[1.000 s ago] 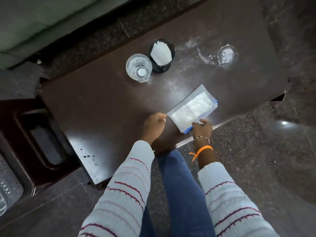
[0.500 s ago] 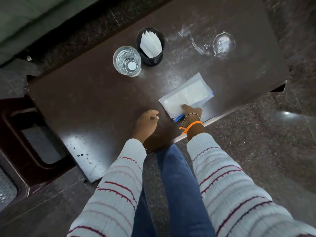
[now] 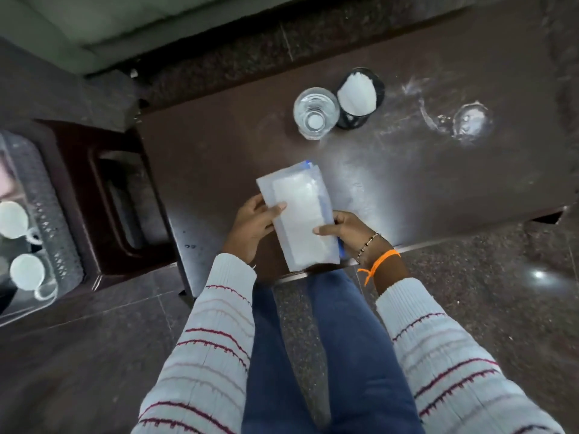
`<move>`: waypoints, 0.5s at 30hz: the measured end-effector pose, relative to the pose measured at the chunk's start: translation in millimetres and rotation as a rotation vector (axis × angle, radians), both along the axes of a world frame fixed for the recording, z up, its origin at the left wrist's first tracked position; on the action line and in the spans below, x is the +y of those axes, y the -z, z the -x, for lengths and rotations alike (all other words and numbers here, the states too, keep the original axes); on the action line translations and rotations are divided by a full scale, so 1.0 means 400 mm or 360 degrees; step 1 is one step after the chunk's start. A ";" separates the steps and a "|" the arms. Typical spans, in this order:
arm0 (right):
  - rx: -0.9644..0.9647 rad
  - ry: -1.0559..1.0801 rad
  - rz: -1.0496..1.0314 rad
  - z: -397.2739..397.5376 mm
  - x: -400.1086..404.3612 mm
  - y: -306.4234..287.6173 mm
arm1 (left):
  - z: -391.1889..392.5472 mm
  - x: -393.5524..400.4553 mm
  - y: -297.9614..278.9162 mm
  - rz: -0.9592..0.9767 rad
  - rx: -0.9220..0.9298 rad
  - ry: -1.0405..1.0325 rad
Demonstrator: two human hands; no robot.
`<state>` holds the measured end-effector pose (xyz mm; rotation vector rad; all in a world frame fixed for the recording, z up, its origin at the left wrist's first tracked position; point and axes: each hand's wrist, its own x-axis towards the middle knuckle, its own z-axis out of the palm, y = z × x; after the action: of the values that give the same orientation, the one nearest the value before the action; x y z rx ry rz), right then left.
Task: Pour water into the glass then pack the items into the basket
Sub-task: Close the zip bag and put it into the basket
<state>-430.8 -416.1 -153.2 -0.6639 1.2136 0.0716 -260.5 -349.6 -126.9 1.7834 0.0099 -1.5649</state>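
Both hands hold a flat white packet (image 3: 300, 214) with a blue edge, lifted above the near edge of the dark brown table (image 3: 219, 145). My left hand (image 3: 253, 225) grips its left side and my right hand (image 3: 347, 228) grips its right side. A clear glass of water (image 3: 315, 112) stands at the back of the table, touching a black holder of white napkins (image 3: 358, 97) on its right. At the far left, a pale perforated basket (image 3: 50, 208) holds two white cups (image 3: 14, 219).
A puddle of spilled water (image 3: 470, 120) glistens on the table's right part. A dark brown stool (image 3: 103, 198) stands between the table and the basket. Dark polished floor (image 3: 485, 292) lies around my blue-trousered legs. A green sofa edge (image 3: 94, 23) runs along the top.
The packet lay flat on the table under my right hand; now both hands have lifted it and turned it lengthwise. The view has swung left, bringing the basket into sight.
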 end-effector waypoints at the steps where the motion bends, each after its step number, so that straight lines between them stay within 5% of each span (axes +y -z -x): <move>1: -0.0007 -0.0080 0.0003 -0.024 0.003 -0.010 | -0.021 0.024 -0.012 0.0055 0.0017 -0.0082; 7: -0.0106 -0.0280 0.0060 -0.158 0.015 -0.051 | -0.119 0.152 -0.058 0.0114 0.0019 -0.0605; 15: -0.0152 -0.0120 0.0043 -0.332 0.087 -0.104 | -0.224 0.278 -0.100 0.0271 0.0280 -0.1397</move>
<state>-298.1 -381.4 -111.5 -0.7286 1.0997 0.0857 -170.7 -238.3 -87.0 1.2286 0.6361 -1.0201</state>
